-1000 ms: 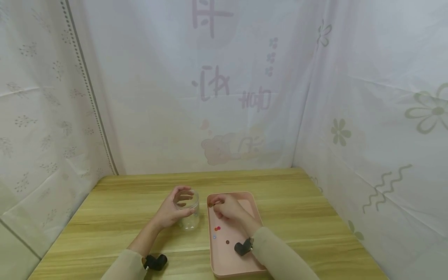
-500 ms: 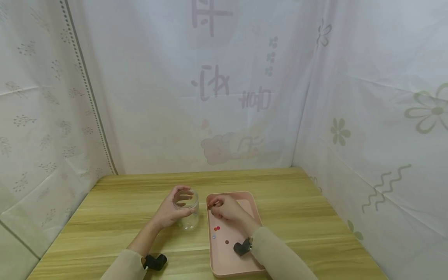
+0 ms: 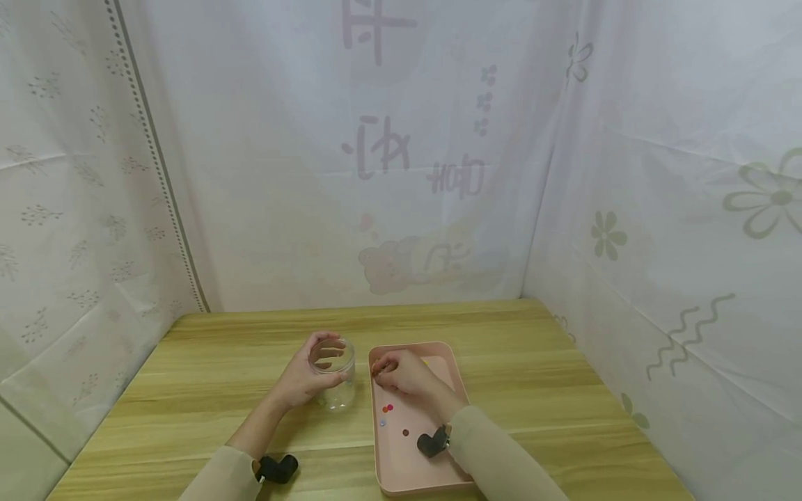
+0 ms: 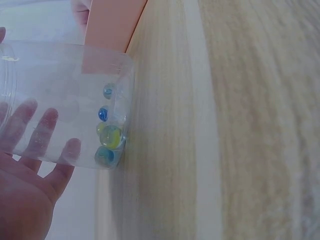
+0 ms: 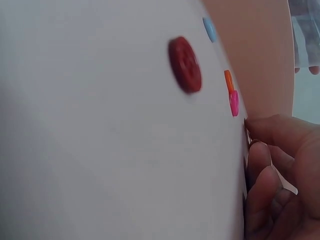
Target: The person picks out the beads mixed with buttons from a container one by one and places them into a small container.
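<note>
My left hand (image 3: 310,376) grips a clear plastic jar (image 3: 341,395), its thumb and fingers spread around the wall. The jar stands upright on the table; in the left wrist view several glass marbles (image 4: 111,136), blue, yellow and green, lie at its bottom. Inside the pink tray (image 3: 416,466), at the far left corner, my right hand (image 3: 407,372) has its fingers curled with the tips down on the floor. Between thumb and forefinger a small brownish piece (image 5: 255,142) partly shows; its kind is hidden.
Loose buttons lie in the tray: dark red (image 5: 185,65), light blue (image 5: 209,30), orange (image 5: 229,80) and pink (image 5: 234,103). Something small and yellow (image 3: 427,362) sits beyond the right hand. White printed curtains (image 3: 282,174) stand around the wooden table (image 3: 250,327).
The right hand's fingertips have shifted slightly toward the person and drawn closer together at the brownish piece in the tray corner. The left hand and jar have stayed in place.
</note>
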Available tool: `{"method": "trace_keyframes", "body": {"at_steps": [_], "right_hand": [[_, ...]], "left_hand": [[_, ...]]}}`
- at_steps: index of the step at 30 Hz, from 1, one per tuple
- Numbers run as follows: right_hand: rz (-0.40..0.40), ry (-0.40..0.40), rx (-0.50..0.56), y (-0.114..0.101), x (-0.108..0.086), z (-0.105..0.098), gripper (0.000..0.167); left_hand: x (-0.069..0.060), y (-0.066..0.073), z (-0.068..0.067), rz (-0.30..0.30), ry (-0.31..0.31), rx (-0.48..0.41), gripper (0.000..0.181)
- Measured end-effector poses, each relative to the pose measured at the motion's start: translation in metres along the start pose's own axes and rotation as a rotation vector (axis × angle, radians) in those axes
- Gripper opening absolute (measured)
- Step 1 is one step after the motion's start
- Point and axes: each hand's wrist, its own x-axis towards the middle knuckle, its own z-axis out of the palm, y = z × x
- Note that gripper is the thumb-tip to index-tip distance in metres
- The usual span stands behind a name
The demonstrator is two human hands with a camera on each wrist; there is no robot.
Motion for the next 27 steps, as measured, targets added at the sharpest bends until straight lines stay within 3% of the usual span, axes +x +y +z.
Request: {"method": "trace_keyframes", "body": {"at_steps": [12, 27], "right_hand": [[-0.004, 0.009, -0.017, -0.0008, 0.0001, 0.0, 0.014], [0.062, -0.012, 0.072, -0.0093, -0.0016, -0.0058, 0.011]], "left_hand": [[-0.0009, 0.0005, -0.0006, 0.013, -0.015, -0.01, 0.076], [-0.0011, 0.0004, -0.0005, 0.023, -0.029, -0.019, 0.072]]}}
